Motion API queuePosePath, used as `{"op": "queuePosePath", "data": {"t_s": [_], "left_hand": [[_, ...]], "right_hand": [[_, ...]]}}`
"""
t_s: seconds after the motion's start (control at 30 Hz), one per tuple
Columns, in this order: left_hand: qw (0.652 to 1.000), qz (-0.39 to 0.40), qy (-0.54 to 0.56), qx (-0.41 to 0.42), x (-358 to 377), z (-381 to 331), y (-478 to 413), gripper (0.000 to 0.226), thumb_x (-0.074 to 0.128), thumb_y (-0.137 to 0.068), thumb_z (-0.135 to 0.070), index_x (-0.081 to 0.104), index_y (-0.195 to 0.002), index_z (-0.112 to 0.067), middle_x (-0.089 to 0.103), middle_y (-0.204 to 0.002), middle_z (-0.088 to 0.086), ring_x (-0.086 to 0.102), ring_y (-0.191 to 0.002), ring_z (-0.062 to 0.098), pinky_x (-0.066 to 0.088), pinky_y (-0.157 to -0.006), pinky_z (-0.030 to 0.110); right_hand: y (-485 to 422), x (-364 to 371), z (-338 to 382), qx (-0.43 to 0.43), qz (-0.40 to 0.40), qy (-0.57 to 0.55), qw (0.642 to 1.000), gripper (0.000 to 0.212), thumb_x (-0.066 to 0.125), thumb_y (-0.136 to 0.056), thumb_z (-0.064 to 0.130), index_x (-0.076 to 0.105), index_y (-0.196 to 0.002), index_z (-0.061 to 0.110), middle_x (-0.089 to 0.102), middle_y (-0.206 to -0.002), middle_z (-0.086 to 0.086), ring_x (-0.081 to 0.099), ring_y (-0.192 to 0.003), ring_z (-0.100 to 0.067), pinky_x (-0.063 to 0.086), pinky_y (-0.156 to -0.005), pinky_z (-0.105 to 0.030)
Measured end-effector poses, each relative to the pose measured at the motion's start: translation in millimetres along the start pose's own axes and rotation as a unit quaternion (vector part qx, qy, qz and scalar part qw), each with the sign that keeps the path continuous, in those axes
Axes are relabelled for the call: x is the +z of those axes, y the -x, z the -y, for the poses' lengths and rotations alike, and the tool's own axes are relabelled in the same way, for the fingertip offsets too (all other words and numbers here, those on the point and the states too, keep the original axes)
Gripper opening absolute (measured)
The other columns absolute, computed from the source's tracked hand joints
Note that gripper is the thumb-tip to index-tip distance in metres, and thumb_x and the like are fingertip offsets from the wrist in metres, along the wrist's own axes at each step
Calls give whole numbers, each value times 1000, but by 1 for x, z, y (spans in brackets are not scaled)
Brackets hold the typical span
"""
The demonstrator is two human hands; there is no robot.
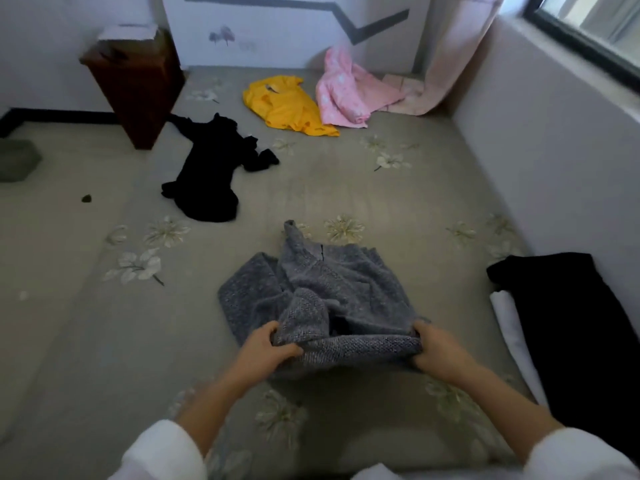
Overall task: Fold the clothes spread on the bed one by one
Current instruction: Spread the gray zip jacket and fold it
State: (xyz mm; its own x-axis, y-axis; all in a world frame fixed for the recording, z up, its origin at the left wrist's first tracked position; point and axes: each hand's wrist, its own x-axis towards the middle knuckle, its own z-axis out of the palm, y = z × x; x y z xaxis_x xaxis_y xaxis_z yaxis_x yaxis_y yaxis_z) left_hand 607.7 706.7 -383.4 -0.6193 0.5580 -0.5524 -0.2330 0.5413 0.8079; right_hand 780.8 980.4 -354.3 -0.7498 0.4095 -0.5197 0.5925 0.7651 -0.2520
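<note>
Gripping near edge of grey sweater [322,292] with both hands, left hand [266,351] and right hand [440,351] each clenching knit. Sweater lying rumpled on bed [346,188] just before me. Folding barely starting; next, probably shaking flat, squaring sleeves.

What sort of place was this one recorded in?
Most likely a home bedroom: a bed with a floral sheet fills the view, loose clothes such as the grey knit garment lie on it, a wooden bedside cabinet stands beside it, and a pink curtain hangs by the window.
</note>
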Motion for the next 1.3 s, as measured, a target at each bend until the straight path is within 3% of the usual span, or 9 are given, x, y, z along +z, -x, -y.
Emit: {"op": "queuePosePath", "data": {"t_s": [0.13,0.3,0.43,0.57,0.73,0.9,1.0,1.1,1.3], "left_hand": [[998,34,-18,-56,5,16,24,29,69,-84,-22,54,-106,-32,60,-99,-10,63,-82,3,48,-59,13],[973,200,-103,-46,8,27,44,19,69,-78,-3,55,-86,-13,54,-86,7,54,-74,14,44,-67,27],[943,230,-192,-148,5,27,52,24,72,-77,-42,57,-87,-26,63,-87,-6,59,-77,4,45,-68,25],[883,298,-195,-306,2,34,48,83,36,-69,-90,66,-106,-22,70,-111,-3,64,-104,12,48,-91,39],[938,114,-239,-222,25,45,26,69,54,-89,-54,36,-141,-12,44,-143,10,51,-116,26,50,-86,37],[953,-47,-299,-30,50,41,13,122,75,-73,-37,-22,-147,-34,-36,-152,1,-22,-143,27,7,-116,50],[931,-10,-364,19,57,32,6,87,64,-77,-44,17,-150,-38,-14,-159,-1,-15,-146,25,7,-115,51],[974,109,-196,-18,59,17,1,38,63,-85,-23,61,-123,-17,58,-130,7,54,-120,24,45,-100,35],[967,-255,8,21,50,-4,-15,25,55,-93,-14,60,-117,-11,63,-109,6,58,-96,18,46,-83,30]], "right_hand": [[3,21,0,-42,39,32,998,56,54,-87,24,41,-141,32,60,-128,-4,58,-112,-24,48,-87,-31],[-4,27,13,-71,60,20,995,38,47,-87,15,63,-119,31,68,-112,-2,63,-101,-23,52,-83,-33],[0,22,14,-73,31,12,997,13,52,-85,13,60,-87,23,63,-95,-7,61,-91,-24,46,-73,-30],[10,20,14,-132,16,6,991,31,53,-89,14,62,-114,29,47,-100,1,53,-94,-18,44,-82,-31],[23,0,25,-166,-60,-116,977,35,56,-87,7,67,-114,28,53,-91,-2,51,-84,-14,41,-75,-27],[32,-39,29,-177,-146,-263,937,44,52,-90,0,69,-70,35,63,-67,12,54,-62,0,43,-60,-20],[32,-58,26,-111,-166,-398,896,43,48,-95,2,69,-68,27,68,-70,8,65,-71,-9,53,-70,-25],[29,-75,30,-81,-133,-536,830,32,45,-99,7,72,-92,22,74,-94,-1,70,-86,-14,57,-74,-27],[31,-103,46,-110,-110,-649,745,27,38,-100,4,64,-93,9,63,-80,-13,59,-72,-22,56,-63,-28]]}}
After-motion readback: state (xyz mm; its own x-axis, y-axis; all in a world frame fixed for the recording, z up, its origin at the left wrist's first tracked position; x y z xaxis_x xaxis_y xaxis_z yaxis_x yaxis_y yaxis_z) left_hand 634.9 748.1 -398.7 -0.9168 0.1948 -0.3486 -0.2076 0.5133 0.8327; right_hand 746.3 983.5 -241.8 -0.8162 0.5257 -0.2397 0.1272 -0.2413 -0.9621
